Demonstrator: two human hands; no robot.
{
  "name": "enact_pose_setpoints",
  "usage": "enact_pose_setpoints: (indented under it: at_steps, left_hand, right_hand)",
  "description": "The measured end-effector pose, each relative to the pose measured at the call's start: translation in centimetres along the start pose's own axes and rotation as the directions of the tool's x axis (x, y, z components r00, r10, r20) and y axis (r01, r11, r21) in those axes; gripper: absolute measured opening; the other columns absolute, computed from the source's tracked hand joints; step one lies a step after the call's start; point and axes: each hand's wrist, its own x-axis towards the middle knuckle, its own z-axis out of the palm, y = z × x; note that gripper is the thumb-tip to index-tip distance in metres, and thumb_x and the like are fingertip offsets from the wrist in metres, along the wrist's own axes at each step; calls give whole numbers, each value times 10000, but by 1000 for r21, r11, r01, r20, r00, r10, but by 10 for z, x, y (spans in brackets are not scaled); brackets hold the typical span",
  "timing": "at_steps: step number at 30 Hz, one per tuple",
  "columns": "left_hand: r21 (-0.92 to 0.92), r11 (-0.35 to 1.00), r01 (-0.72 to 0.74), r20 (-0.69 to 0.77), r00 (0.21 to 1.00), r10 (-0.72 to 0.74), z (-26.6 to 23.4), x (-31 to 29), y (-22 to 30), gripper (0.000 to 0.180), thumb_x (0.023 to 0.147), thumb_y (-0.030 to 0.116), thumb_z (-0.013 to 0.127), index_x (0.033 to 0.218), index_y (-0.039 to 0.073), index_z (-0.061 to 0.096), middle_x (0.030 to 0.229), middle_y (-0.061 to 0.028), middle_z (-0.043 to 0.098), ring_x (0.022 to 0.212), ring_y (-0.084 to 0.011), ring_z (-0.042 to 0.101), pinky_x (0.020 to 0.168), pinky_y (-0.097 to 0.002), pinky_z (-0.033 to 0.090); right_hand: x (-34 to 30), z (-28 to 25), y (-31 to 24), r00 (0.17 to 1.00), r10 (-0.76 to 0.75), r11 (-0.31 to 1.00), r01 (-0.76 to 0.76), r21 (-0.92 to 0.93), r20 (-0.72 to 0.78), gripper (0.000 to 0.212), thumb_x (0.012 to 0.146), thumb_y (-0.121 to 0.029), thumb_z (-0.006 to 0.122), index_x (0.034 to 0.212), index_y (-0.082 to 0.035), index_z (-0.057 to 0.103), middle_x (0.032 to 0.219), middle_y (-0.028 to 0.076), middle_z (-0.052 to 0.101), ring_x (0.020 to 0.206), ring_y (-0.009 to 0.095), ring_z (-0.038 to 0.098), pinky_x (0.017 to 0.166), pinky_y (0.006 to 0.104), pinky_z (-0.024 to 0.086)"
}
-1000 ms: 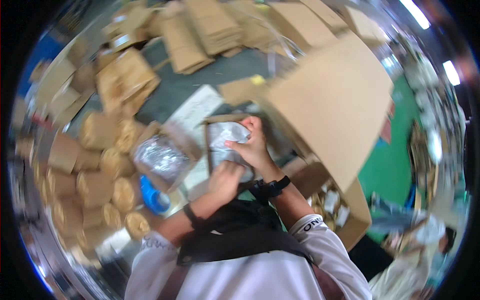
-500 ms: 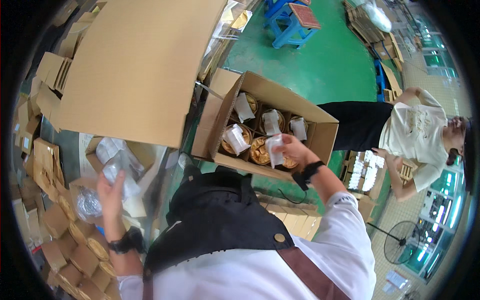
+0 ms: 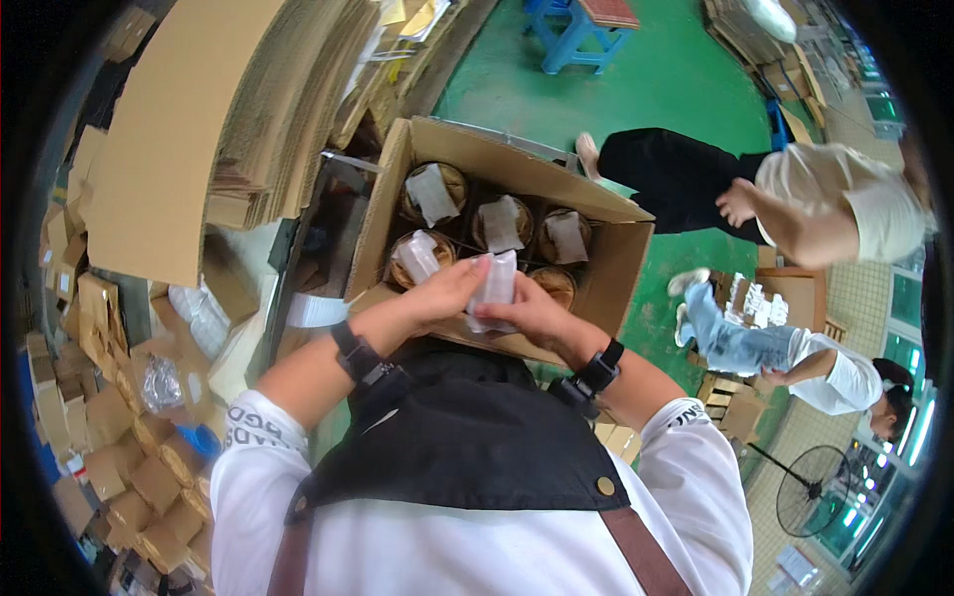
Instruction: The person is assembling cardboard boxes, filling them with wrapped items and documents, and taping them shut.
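An open cardboard carton (image 3: 608, 288) stands in front of me, divided into compartments. Several round containers topped with crumpled brown paper sit inside. White wrapped packets, such as one at the far left (image 3: 432, 195) and one in the middle (image 3: 502, 224), lie on top of them. Over the near row, my left hand (image 3: 449, 290) and my right hand (image 3: 537, 310) meet around a translucent white wrapped packet (image 3: 494, 285). Fingers of both hands are closed on it. The hands partly hide the containers beneath.
Stacked flat cardboard (image 3: 189, 129) rises at the left. Beside it, an open box (image 3: 238, 288) holds clear plastic-wrapped packets. Many small brown boxes (image 3: 149, 457) lie lower left. Two people (image 3: 825, 199) are at the right, near a fan (image 3: 815, 489). A blue stool (image 3: 576, 45) stands beyond.
My left hand has moved from the plastic-wrapped packets at the left to the carton, meeting my right hand. The view has shifted. A second person now shows at the right.
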Motion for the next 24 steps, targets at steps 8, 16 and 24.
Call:
enact_pose_setpoints:
  at_steps: [8, 16, 24]
  left_hand:
    - [211, 974, -79, -4, 997, 82, -36, -87, 4, 430, 944, 293, 544, 1256, 0, 503, 1153, -92, 591, 1061, -196, 562, 934, -303, 428]
    - [-376, 918, -123, -751, 621, -224, -102, -241, -62, 462, 955, 406, 485, 1189, 9, 527, 1037, -97, 626, 866, -156, 618, 667, -268, 516]
    - [-615, 406, -676, -781, 454, -429, -199, -250, -104, 362, 978, 219, 373, 1260, -8, 363, 1126, -213, 540, 960, -348, 578, 826, -444, 505]
  right_hand:
    - [-5, -156, 105, 709, 566, 706, -680, -195, -422, 460, 627, 11, 763, 1054, 37, 591, 970, 133, 643, 828, 295, 648, 702, 419, 528]
    - [9, -172, 143, 914, 357, -303, 307, -902, 191, 107, 746, -188, 596, 723, -117, 671, 741, 85, 646, 737, 254, 650, 603, 389, 499]
    - [18, -6, -105, 981, 104, 780, -181, -599, -161, 280, 913, -98, 589, 1146, 49, 546, 981, 90, 649, 875, 129, 607, 784, 249, 472]
